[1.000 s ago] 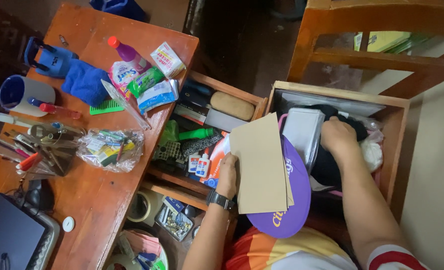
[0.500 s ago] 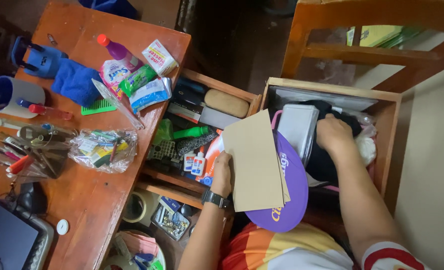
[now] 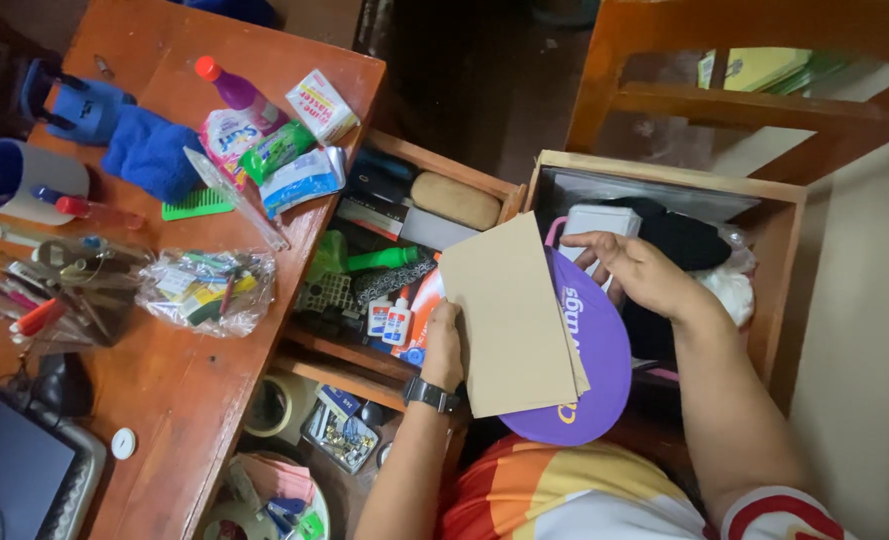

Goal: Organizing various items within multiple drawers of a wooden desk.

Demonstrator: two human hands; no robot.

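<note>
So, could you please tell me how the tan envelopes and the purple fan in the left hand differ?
The tan envelopes are rectangular with straight edges; the purple fan is rounded. The envelopes are plain, while the fan bears pale lettering. The envelopes lie on top, covering most of the fan, which shows only along the right and bottom. Both are flat, and the left hand holds them together as one stack.

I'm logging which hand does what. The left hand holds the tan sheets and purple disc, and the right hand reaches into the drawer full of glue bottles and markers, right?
Not quite. In the head view the left hand does hold the tan sheets and purple disc, but the right hand reaches into the other drawer, by a white box and dark cloth.
</note>
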